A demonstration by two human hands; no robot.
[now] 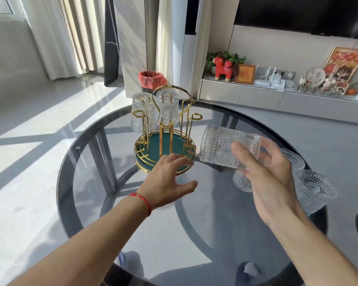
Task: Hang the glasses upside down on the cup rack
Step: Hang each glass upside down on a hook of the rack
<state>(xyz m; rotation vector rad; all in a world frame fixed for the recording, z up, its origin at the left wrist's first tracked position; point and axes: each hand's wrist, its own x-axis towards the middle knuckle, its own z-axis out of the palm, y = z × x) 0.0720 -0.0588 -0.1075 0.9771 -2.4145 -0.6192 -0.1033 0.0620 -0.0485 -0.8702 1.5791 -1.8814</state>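
We see the right hand gripping a patterned glass tipped on its side, mouth toward the gold cup rack, just beside the rack's green base and above the round glass table. The left hand hovers in front of the rack's base with fingers spread loosely and holding nothing; a red string circles its wrist. Two glasses already hang upside down on the rack's far prongs. More glasses stand on the table behind the right hand, partly hidden by it, near the table's right edge.
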